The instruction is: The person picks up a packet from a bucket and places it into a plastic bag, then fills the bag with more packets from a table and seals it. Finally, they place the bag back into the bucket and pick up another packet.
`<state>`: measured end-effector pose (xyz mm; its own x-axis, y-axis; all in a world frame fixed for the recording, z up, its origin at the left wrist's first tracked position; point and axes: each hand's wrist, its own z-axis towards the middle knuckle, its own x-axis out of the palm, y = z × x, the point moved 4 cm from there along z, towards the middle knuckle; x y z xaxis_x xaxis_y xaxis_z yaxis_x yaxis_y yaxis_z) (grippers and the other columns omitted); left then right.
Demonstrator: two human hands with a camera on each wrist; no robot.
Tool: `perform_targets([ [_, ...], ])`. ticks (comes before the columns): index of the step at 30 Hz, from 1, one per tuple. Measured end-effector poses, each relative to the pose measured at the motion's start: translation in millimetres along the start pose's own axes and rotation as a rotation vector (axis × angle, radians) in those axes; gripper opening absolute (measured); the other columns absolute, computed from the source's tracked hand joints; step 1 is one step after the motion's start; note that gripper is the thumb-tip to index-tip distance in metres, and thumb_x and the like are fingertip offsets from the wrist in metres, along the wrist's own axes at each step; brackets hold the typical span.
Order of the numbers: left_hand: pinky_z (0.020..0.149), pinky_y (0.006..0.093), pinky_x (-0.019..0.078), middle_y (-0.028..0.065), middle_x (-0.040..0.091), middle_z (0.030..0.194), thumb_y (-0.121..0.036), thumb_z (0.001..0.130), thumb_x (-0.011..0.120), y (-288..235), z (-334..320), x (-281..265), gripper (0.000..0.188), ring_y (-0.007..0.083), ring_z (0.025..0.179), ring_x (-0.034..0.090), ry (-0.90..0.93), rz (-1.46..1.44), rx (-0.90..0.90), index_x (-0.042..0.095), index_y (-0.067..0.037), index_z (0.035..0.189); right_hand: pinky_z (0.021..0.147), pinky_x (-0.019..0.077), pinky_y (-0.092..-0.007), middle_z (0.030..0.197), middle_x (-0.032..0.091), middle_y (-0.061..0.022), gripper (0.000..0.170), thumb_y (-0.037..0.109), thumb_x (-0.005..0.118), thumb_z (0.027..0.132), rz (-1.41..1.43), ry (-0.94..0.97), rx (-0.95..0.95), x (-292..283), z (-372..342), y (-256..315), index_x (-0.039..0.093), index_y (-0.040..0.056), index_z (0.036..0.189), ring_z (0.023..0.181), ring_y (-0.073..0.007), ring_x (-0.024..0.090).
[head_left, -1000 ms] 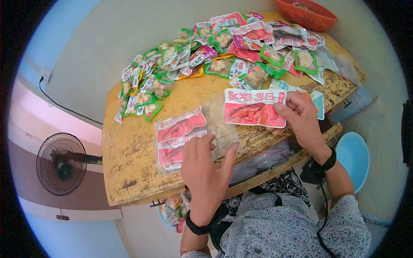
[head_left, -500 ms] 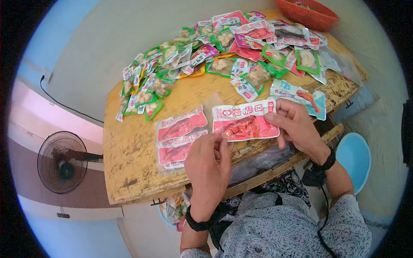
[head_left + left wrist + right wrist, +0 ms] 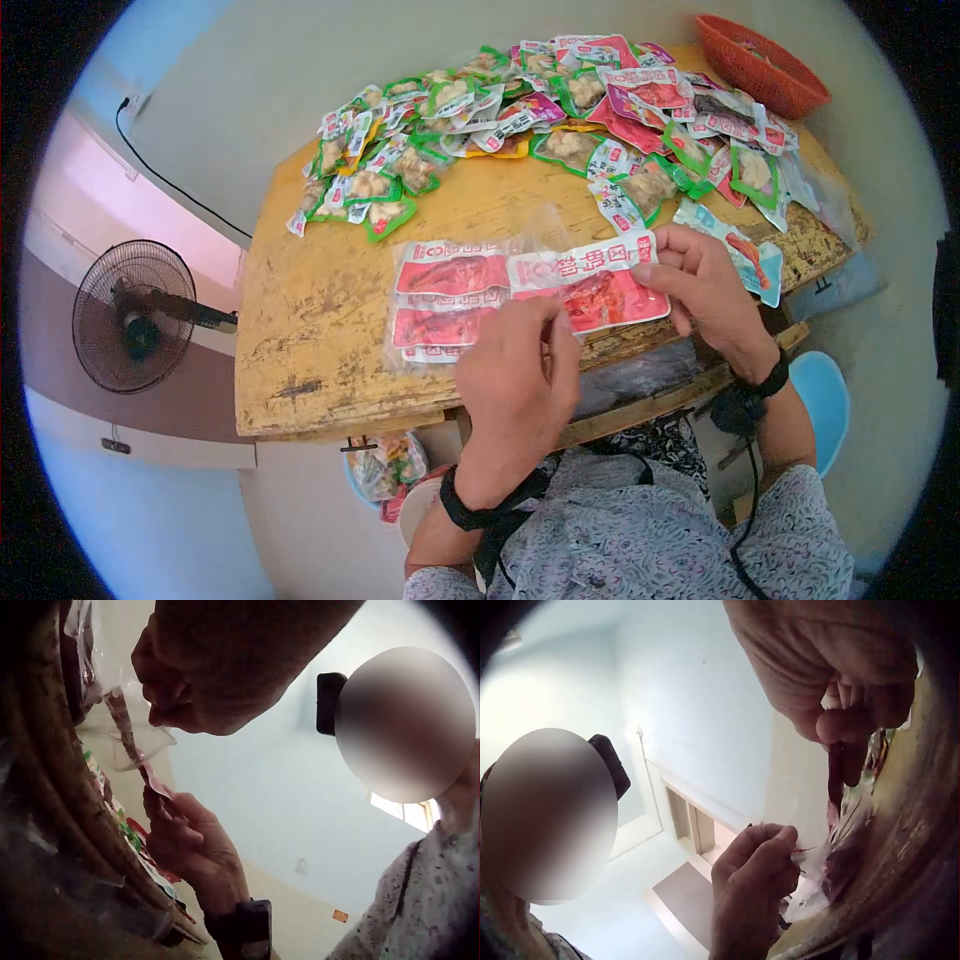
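A pink-and-white sealed food packet [image 3: 600, 285] is pinched at its right end between the thumb and fingers of my right hand [image 3: 708, 295]. Its left end lies at the mouth of a clear plastic bag [image 3: 543, 228], overlapping the film in the head view. The bag lies on the wooden table with similar pink packets [image 3: 452, 273] stacked inside. My left hand [image 3: 515, 385] pinches the near edge of the bag's mouth with thumb and fingertips. In the left wrist view, the thin film [image 3: 150, 739] stretches up to the left hand, and the packet appears edge-on.
Many food packets [image 3: 455, 105] are heaped along the back of the wooden table [image 3: 320, 350]. A light-blue packet [image 3: 740, 255] lies beyond my right hand. A red basket [image 3: 765, 70] stands at the back right. Below are an open drawer [image 3: 680, 385] and a blue basin [image 3: 820, 410].
My right hand has brought the packet left and down to the bag's mouth. The left hand, earlier with thumb spread, now pinches the bag's edge. The head view has shifted slightly.
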<state>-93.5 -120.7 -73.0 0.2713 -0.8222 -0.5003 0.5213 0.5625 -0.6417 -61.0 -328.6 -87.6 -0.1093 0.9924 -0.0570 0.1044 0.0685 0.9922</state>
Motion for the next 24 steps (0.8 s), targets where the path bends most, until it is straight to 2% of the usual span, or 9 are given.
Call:
perform_targets([
  [4, 0.056, 0.0391, 0.0486, 0.0120, 0.061, 0.079, -0.001, 0.082, 0.069, -0.7, -2.5, 6.9, 0.015, 0.0297, 0.065, 0.062, -0.015, 0.016, 0.089, 0.061, -0.003, 0.094, 0.036, 0.0370, -0.0213, 0.074, 0.066, -0.0032, 0.025, 0.013, 0.066, 0.094, 0.047, 0.065, -0.015, 23.3, 5.9, -1.8, 0.056, 0.0002, 0.114, 0.042, -0.0077, 0.052],
  [7, 0.053, 0.0326, 0.0484, 0.0121, 0.064, 0.075, -0.001, 0.086, 0.068, -4.3, -2.9, 5.7, 0.013, 0.0217, 0.059, 0.063, -0.022, -0.004, 0.103, 0.064, -0.003, 0.098, 0.038, 0.0397, -0.0218, 0.075, 0.067, -0.0041, 0.031, 0.012, 0.065, 0.095, 0.084, 0.173, -0.002, 41.1, 10.4, 1.4, 0.052, 0.0011, 0.121, 0.044, -0.0090, 0.055],
  [10, 0.053, 0.0337, 0.0481, 0.0123, 0.064, 0.075, -0.001, 0.086, 0.068, -3.2, -5.1, 6.2, 0.015, 0.0224, 0.058, 0.063, -0.030, -0.048, 0.098, 0.064, -0.003, 0.099, 0.040, 0.0409, -0.0216, 0.076, 0.067, -0.0041, 0.028, 0.014, 0.063, 0.097, 0.074, 0.287, -0.014, 59.3, 19.8, -0.1, 0.053, 0.0012, 0.120, 0.046, -0.0094, 0.057],
  [13, 0.059, 0.0403, 0.0500, 0.0124, 0.063, 0.081, -0.004, 0.085, 0.067, -3.2, -7.0, 5.6, 0.015, 0.0306, 0.068, 0.064, 0.023, -0.065, 0.115, 0.062, -0.004, 0.099, 0.044, 0.0435, -0.0215, 0.080, 0.066, -0.0027, 0.031, 0.016, 0.061, 0.098, 0.054, 0.370, -0.022, 70.7, 29.6, -12.3, 0.054, 0.0012, 0.125, 0.050, -0.0085, 0.058],
  [16, 0.064, 0.0411, 0.0509, 0.0129, 0.066, 0.086, -0.007, 0.083, 0.071, 3.4, -9.3, -6.5, 0.020, 0.0327, 0.073, 0.065, 0.041, -0.023, 0.098, 0.063, -0.003, 0.101, 0.043, 0.0432, -0.0223, 0.076, 0.065, -0.0022, 0.022, 0.019, 0.061, 0.098, 0.037, 0.395, 0.044, 73.8, 26.5, 1.5, 0.060, 0.0020, 0.113, 0.050, -0.0082, 0.058],
  [17, 0.070, 0.0420, 0.0512, 0.0152, 0.065, 0.095, -0.010, 0.081, 0.074, 7.8, -10.9, -16.5, 0.030, 0.0343, 0.083, 0.064, -0.016, 0.043, 0.118, 0.062, -0.002, 0.108, 0.042, 0.0424, -0.0226, 0.073, 0.065, -0.0023, 0.019, 0.020, 0.062, 0.098, 0.031, 0.392, 0.079, 73.9, 24.2, 7.0, 0.063, 0.0024, 0.106, 0.049, -0.0084, 0.058],
  [19, 0.084, 0.0437, 0.0517, 0.0198, 0.065, 0.113, -0.015, 0.078, 0.080, 19.9, -13.6, -41.1, 0.049, 0.0377, 0.102, 0.064, -0.124, 0.171, 0.163, 0.060, -0.001, 0.121, 0.042, 0.0419, -0.0226, 0.071, 0.063, -0.0014, 0.021, 0.023, 0.063, 0.097, -0.078, 0.360, 0.004, 67.3, 26.3, 1.0, 0.064, 0.0026, 0.103, 0.048, -0.0085, 0.058],
  [22, 0.105, 0.0475, 0.0418, 0.0255, 0.049, 0.140, -0.022, 0.070, 0.088, 31.6, -11.8, -70.5, 0.086, 0.0419, 0.130, 0.048, -0.080, 0.388, 0.145, 0.045, 0.000, 0.142, 0.045, 0.0420, -0.0223, 0.068, 0.062, 0.0005, 0.024, 0.026, 0.065, 0.096, -0.188, 0.326, 0.026, 59.4, 24.2, 1.2, 0.066, 0.0020, 0.097, 0.052, -0.0068, 0.057],
  [24, 0.111, 0.0475, 0.0355, 0.0259, 0.041, 0.147, -0.023, 0.068, 0.089, 51.1, -15.8, -82.1, 0.098, 0.0407, 0.137, 0.040, -0.016, 0.310, 0.057, 0.037, 0.001, 0.148, 0.048, 0.0424, -0.0226, 0.067, 0.061, 0.0017, 0.025, 0.026, 0.066, 0.096, -0.252, 0.315, 0.021, 57.5, 25.8, 2.0, 0.067, 0.0014, 0.094, 0.056, -0.0051, 0.057],
])
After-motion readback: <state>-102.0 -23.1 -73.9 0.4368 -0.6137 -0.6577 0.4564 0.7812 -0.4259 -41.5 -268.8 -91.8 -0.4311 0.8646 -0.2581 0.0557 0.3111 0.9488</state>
